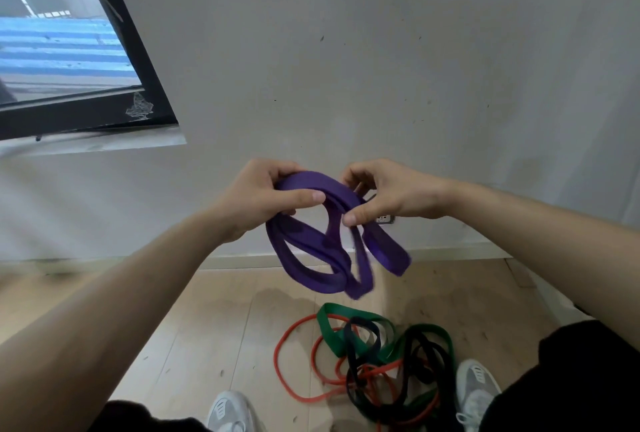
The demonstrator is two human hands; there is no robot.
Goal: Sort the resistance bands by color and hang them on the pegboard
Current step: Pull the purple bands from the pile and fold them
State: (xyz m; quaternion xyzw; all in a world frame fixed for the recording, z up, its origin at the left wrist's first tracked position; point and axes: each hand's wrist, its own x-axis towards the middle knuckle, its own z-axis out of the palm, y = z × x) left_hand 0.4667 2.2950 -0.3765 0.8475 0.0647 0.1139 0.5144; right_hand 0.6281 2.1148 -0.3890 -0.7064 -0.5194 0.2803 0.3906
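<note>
Both my hands hold a wide purple resistance band (311,269) at chest height in front of a white wall. My left hand (266,196) grips its upper left part, thumb laid over the top. My right hand (391,192) pinches the band's upper right part between thumb and fingers. Several purple loops hang down between and below the hands. On the floor below lies a tangled pile: a thin red band (294,362), a green band (329,327) and black bands (412,376). No pegboard is in view.
A white wall (381,68) fills the view ahead, with a socket (385,219) low down behind my right hand. A black-framed window (114,51) is at the upper left. My two white shoes (228,411) (476,386) stand on the wooden floor either side of the pile.
</note>
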